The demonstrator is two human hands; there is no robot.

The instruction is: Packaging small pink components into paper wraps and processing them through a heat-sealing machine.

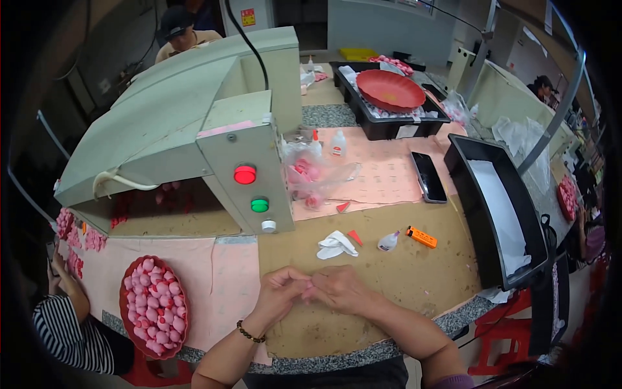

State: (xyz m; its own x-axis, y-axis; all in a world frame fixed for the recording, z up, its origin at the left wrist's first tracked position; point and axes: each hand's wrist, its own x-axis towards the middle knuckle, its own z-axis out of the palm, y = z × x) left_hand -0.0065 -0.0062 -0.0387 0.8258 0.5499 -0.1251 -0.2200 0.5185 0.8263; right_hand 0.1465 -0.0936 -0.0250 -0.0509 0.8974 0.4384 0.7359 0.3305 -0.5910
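Observation:
My left hand (282, 295), below a dark bead bracelet, and my right hand (342, 289) meet over the brown board (382, 318). Between their pinched fingertips is a small pink piece (307, 293), mostly covered by the fingers, so its exact kind is hidden. Just beyond the hands lie a crumpled white cloth (337, 245) and a small red wedge (355, 238). A little clear bottle (389, 242) and an orange tube-shaped thing (422, 236) sit farther right. At the left, a red scalloped tray (126, 305) holds many small pink figures (155, 301).
A pale green machine (162, 117) with an open slot and red and green buttons stands at the left. To the right is a black bin (531, 214) lined with paper; a phone (429, 176) lies near it. A red plate (390, 89) tops another bin. A person in stripes (65, 324) is at far left.

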